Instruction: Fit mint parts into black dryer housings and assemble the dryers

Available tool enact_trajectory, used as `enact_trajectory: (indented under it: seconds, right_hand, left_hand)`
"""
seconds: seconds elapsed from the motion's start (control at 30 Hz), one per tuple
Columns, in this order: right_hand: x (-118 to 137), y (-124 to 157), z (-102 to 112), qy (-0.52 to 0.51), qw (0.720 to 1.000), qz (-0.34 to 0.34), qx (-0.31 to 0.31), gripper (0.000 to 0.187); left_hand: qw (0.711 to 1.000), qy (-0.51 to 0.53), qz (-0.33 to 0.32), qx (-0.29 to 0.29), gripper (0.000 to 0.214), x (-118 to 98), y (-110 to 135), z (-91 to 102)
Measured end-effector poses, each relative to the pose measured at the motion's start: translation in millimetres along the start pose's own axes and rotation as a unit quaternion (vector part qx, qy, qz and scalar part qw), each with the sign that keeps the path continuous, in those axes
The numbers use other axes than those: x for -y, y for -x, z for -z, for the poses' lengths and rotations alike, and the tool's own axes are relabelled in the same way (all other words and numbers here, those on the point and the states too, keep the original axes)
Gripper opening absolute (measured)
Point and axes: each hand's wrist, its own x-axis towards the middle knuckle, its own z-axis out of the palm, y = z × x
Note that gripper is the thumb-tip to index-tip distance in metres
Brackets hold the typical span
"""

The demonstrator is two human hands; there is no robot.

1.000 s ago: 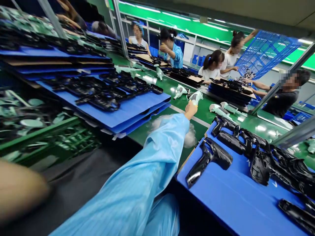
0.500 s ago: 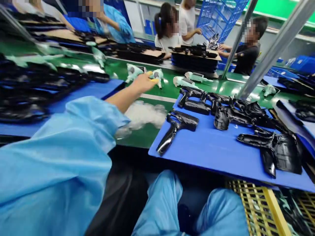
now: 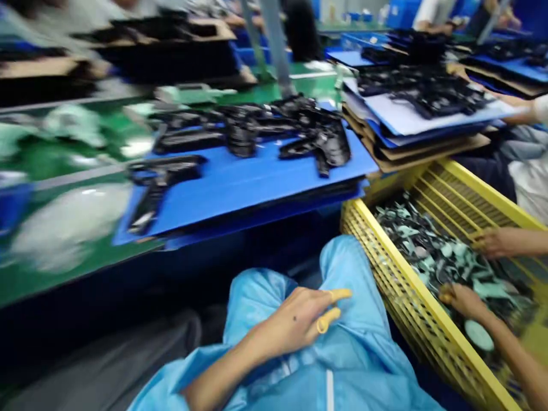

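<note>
My left hand (image 3: 295, 322) rests over my light blue gown at the lap, holding nothing, with yellow cots on two fingers. Ahead lies a blue board (image 3: 257, 197) bearing glossy black moulded plastic shells (image 3: 244, 134), and one black shell (image 3: 160, 185) sits apart near its left end. My left hand touches none of these. To the right, a yellow wire crate (image 3: 396, 268) holds a heap of pale green plastic pieces (image 3: 432, 251). Two bare hands (image 3: 496, 242) (image 3: 464, 302) in it seem to be a co-worker's. My right hand does not show.
A green conveyor belt (image 3: 55, 154) runs blurred along the left, with a clear plastic bag (image 3: 71, 225) on it. Stacks of blue boards and cardboard (image 3: 419, 128) with black parts stand beyond the crate. A grey metal post (image 3: 274, 40) rises at the far side, and other workers appear at the top.
My left hand has drawn back from the pale green parts on the belt to my lap, with nothing in it. The view has swung right and down, bringing the yellow crate in.
</note>
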Motion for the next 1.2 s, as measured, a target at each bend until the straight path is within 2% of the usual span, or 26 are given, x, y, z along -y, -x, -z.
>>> enact_trajectory:
  seconds: [0.1,0.17,0.2,0.33,0.47,0.57,0.63,0.67,0.73,0.8,0.87,0.9,0.93,1.0,1.03,1.07,1.13,1.2]
  right_hand:
    - [-53.3,11.1,-3.0,-0.019,0.986,-0.143,0.083,0.032]
    - [-75.1,6.4,2.4,-0.043,0.975,-0.193,0.103,0.025]
    - [-81.6,3.5,6.7,-0.053,0.971,-0.207,0.105,0.028]
    - [-89.2,1.2,23.6,-0.143,0.953,-0.262,0.06,0.055]
    - [-84.2,3.7,32.6,-0.291,0.906,-0.307,0.006,0.049]
    - [-51.5,-0.9,40.1,-0.426,0.853,-0.301,-0.039,0.039]
    - [-4.8,-1.6,41.8,-0.506,0.815,-0.279,-0.047,0.04]
    - [24.7,0.0,40.4,-0.531,0.805,-0.262,-0.031,0.041]
    - [86.2,6.3,33.2,-0.547,0.808,-0.217,0.034,0.041]
    - [133.8,12.5,25.4,-0.534,0.814,-0.16,0.161,0.041]
    - [148.6,14.7,25.6,-0.486,0.828,-0.096,0.262,0.04]
    - [140.6,13.9,29.9,-0.45,0.846,-0.079,0.274,0.041]
    - [122.8,12.0,36.6,-0.404,0.875,-0.078,0.256,0.043]
    - [65.5,6.2,50.9,-0.283,0.938,-0.125,0.158,0.049]
    - [31.6,3.3,55.4,-0.203,0.961,-0.155,0.11,0.049]
    - [-1.6,1.0,56.1,-0.123,0.971,-0.182,0.094,0.045]
    - [-55.6,-0.1,44.9,-0.018,0.968,-0.205,0.146,0.035]
    - [-84.9,3.7,20.3,-0.005,0.959,-0.202,0.199,0.028]
  left_hand:
    - [0.992,0.055,0.109,0.04,0.046,18.8,-5.1,-24.3]
    - [0.982,0.097,0.157,0.039,0.05,19.6,-5.6,-27.1]
    - [0.977,0.124,0.172,0.034,0.053,18.2,-5.7,-27.1]
    - [0.954,0.216,0.204,0.024,0.061,12.1,-10.1,-30.4]
    - [0.948,0.243,0.205,0.03,0.059,6.9,-17.8,-40.3]
    - [0.944,0.27,0.184,0.045,0.055,-1.6,-28.9,-47.4]
    - [0.94,0.304,0.147,0.042,0.058,-11.0,-43.5,-52.3]
    - [0.936,0.33,0.117,0.028,0.064,-16.9,-53.0,-55.1]
    - [0.918,0.392,0.049,-0.024,0.079,-30.2,-73.0,-61.0]
    - [0.898,0.435,0.021,-0.07,0.077,-42.2,-88.5,-65.1]
    - [0.893,0.438,0.045,-0.096,0.064,-47.3,-93.7,-64.4]
    - [0.895,0.429,0.067,-0.104,0.06,-46.1,-92.1,-62.0]
    - [0.896,0.421,0.091,-0.111,0.059,-42.2,-88.0,-58.5]
    - [0.894,0.41,0.14,-0.115,0.059,-28.5,-74.9,-49.8]
    - [0.893,0.403,0.167,-0.109,0.06,-20.2,-67.1,-45.5]
    - [0.893,0.394,0.193,-0.102,0.061,-11.8,-58.9,-42.0]
    - [0.894,0.37,0.237,-0.082,0.064,3.4,-42.8,-37.8]
    - [0.892,0.361,0.265,-0.061,0.068,15.9,-27.2,-38.4]
